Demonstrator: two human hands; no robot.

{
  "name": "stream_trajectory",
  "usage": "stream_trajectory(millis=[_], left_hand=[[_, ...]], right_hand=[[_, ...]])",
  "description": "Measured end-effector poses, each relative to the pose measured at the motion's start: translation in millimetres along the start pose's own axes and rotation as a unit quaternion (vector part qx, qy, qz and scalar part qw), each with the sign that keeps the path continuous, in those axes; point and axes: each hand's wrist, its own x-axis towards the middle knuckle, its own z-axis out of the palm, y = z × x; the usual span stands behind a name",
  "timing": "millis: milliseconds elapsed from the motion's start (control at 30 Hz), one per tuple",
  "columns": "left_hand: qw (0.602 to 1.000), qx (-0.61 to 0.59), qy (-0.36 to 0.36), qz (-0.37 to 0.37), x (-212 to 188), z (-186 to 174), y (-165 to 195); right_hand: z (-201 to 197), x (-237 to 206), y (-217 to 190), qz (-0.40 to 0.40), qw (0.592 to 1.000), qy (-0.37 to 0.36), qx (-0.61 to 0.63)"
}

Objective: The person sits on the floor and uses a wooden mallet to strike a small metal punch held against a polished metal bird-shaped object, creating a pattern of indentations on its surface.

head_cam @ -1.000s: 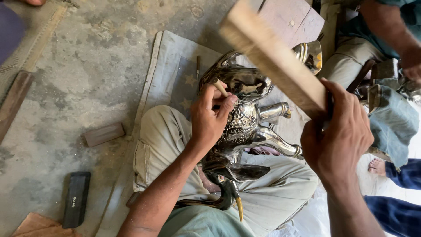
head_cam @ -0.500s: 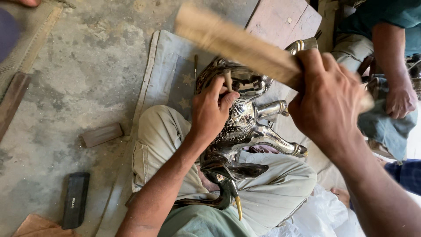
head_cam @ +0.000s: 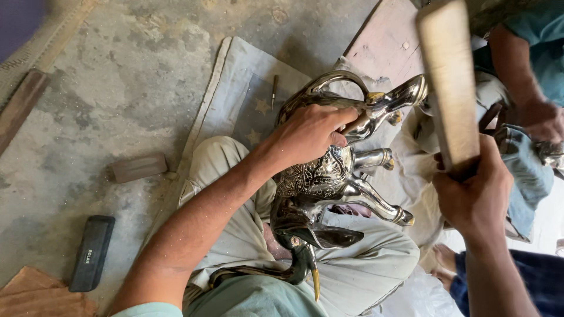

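Gripping: the left hand (head_cam: pixel 308 134) is closed over the back of a shiny silver metal elephant figurine with engraved patterning (head_cam: pixel 329 182), fingers curled as if pinching a small tool against it; the tool itself is too hidden to make out.
Raised: the right hand (head_cam: pixel 473 196) is clenched around the lower end of a flat pale wooden stick (head_cam: pixel 449 82), which stands lifted at the upper right of the frame, above the figurine.
Figurine: it lies on its side in the centre of the frame, across the person's lap in beige trousers (head_cam: pixel 235 176), legs pointing right and trunk curling toward the bottom; the lap likely cradles it so the surface stays steady under the left hand.
Cloth: a grey-blue fabric mat (head_cam: pixel 235 88) lies under the legs on the rough concrete floor (head_cam: pixel 117 70), probably as padding.
Loose tool: a thin dark metal punch (head_cam: pixel 274 88) rests on the mat, just above the figurine.
Lower left: a black rectangular block (head_cam: pixel 92 252) and a small brown wooden block (head_cam: pixel 140 167) lie apart on the floor.
Right edge: another person's hand (head_cam: pixel 543 120) works separately.
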Motion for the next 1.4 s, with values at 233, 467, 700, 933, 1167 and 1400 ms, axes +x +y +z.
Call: stream_trajectory(millis=[233,467,700,933,1167,1400], left_hand=[[0.999,-0.006,0.007,-0.049,-9,8,-8],[0.971,-0.068,0.222,-0.054,-48,24,-16],[0.942,-0.161,0.294,0.009,-70,32,-25],[0.924,-0.176,0.339,-0.012,-61,53,-27],[0.938,-0.127,0.321,0.033,-59,46,-25],[0.933,-0.119,0.338,0.010,-65,47,-25]], right_hand=[[11,11,-30,-0.132,0.967,0.057,-0.211],[-5,26,-66,-0.156,0.951,0.027,-0.264],[-3,17,-82,-0.138,0.968,0.023,-0.206],[2,29,-103,-0.186,0.952,0.042,-0.238],[16,50,-104,-0.221,0.967,-0.004,-0.126],[21,67,-120,-0.179,0.965,-0.058,-0.183]])
